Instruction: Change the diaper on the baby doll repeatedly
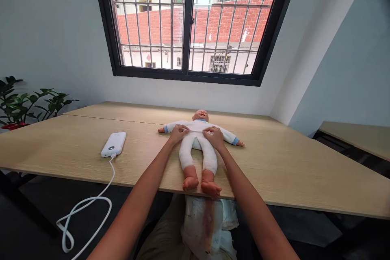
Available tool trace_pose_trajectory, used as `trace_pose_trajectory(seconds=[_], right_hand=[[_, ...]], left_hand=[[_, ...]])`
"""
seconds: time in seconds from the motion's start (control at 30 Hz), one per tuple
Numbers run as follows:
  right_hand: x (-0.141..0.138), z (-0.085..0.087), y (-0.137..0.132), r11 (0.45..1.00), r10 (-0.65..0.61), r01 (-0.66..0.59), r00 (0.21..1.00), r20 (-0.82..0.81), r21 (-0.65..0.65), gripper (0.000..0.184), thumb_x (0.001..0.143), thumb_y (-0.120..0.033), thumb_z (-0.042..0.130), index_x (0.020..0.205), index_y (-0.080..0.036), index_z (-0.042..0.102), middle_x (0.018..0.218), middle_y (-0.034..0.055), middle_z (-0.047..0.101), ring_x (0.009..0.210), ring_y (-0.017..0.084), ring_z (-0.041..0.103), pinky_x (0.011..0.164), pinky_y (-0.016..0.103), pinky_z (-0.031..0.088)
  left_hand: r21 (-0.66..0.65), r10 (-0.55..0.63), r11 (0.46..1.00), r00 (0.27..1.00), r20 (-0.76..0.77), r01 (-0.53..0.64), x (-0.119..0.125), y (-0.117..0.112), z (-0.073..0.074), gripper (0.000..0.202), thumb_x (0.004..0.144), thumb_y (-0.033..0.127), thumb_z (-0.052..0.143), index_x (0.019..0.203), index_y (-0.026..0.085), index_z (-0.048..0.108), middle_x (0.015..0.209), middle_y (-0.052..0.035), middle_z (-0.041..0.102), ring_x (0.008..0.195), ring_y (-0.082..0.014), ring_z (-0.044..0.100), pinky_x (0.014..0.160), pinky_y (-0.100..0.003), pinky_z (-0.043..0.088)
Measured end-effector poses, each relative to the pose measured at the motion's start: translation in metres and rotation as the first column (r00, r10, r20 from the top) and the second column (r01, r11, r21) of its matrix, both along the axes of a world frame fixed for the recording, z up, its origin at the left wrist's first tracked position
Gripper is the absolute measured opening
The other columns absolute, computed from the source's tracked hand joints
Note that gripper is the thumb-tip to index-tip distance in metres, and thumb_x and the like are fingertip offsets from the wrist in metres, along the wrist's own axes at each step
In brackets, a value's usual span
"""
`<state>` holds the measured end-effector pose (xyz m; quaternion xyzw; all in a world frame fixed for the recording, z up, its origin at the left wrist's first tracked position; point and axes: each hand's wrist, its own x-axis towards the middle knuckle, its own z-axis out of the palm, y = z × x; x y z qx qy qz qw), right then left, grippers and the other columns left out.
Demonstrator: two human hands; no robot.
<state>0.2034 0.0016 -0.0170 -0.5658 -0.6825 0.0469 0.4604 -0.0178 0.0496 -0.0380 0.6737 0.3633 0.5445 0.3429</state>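
Observation:
A baby doll (pixel 196 158) lies on its back on the table, head at the far side and bare feet at the near edge. It wears a white long-sleeved top (pixel 199 125) with blue collar and cuffs; its lower body and legs are white down to the ankles. My left hand (pixel 179 133) is closed in a pinch at the left side of the doll's waist. At the right side of the waist, my right hand (pixel 214 135) pinches the white cloth too. Whether the fingers hold the top's hem or the cloth beneath, I cannot tell.
On the wooden table (pixel 258 162), a white power bank (pixel 113 144) stands left of the doll, its white cable (pixel 88 201) hanging over the front edge. Below the edge, a plastic-looking package (pixel 202 223) rests on my lap. A potted plant (pixel 30 101) is at far left.

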Motion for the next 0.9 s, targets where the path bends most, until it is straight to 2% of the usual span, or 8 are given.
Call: trace_pose_trajectory(seconds=[0.2, 0.33, 0.47, 0.63, 0.9], right_hand=[[-0.002, 0.001, -0.001, 0.998, -0.066, 0.066, 0.997, 0.027, -0.004, 0.015, 0.082, -0.029, 0.06, 0.082, -0.02, 0.071, 0.1, 0.0046, 0.069, 0.098, 0.024, 0.057, 0.091, 0.04, 0.04], [-0.002, -0.002, 0.001, 1.0, -0.01, 0.01, 1.0, 0.0, 0.024, 0.015, 0.08, -0.03, 0.06, 0.081, -0.02, 0.071, 0.099, 0.0044, 0.069, 0.098, 0.023, 0.056, 0.093, 0.04, 0.04], [-0.001, -0.007, 0.006, 0.998, 0.062, -0.06, 0.996, -0.07, 0.029, 0.019, 0.075, -0.022, 0.058, 0.087, -0.021, 0.072, 0.099, 0.0034, 0.071, 0.097, 0.022, 0.057, 0.094, 0.039, 0.042], [0.0, -0.007, 0.007, 0.992, 0.118, -0.124, 0.978, -0.169, -0.024, 0.028, 0.07, -0.018, 0.054, 0.094, -0.017, 0.07, 0.089, 0.0038, 0.071, 0.086, 0.02, 0.061, 0.086, 0.035, 0.046], [-0.003, -0.002, 0.003, 0.993, 0.119, -0.11, 0.971, -0.209, 0.052, 0.024, 0.068, -0.028, 0.051, 0.083, -0.019, 0.067, 0.084, 0.0041, 0.07, 0.076, 0.02, 0.058, 0.079, 0.035, 0.046]], left_hand=[[-0.007, 0.003, 1.0, 1.0, 0.03, -0.003, -0.002, 0.001, -0.001, 0.018, 0.072, 0.034, 0.072, 0.078, 0.016, 0.072, 0.091, -0.0074, 0.068, 0.093, -0.022, 0.06, 0.088, -0.034, 0.046], [-0.025, -0.015, 1.0, 0.999, 0.038, 0.016, -0.002, 0.0, -0.002, 0.02, 0.069, 0.035, 0.073, 0.077, 0.017, 0.07, 0.093, -0.0077, 0.068, 0.093, -0.0213, 0.059, 0.083, -0.032, 0.046], [-0.102, -0.041, 0.994, 0.996, 0.084, 0.049, 0.001, -0.003, -0.001, 0.024, 0.062, 0.031, 0.077, 0.078, 0.017, 0.068, 0.093, -0.0064, 0.067, 0.083, -0.0178, 0.058, 0.071, -0.027, 0.046], [-0.125, -0.032, 0.991, 0.994, 0.1, 0.045, 0.003, -0.009, 0.002, 0.022, 0.059, 0.025, 0.075, 0.078, 0.016, 0.067, 0.086, -0.0046, 0.066, 0.075, -0.0148, 0.055, 0.063, -0.024, 0.043], [-0.125, -0.02, 0.992, 0.997, 0.08, 0.029, 0.003, -0.008, 0.002, 0.018, 0.064, 0.028, 0.073, 0.076, 0.016, 0.068, 0.075, -0.0028, 0.064, 0.059, -0.0107, 0.048, 0.055, -0.023, 0.036]])
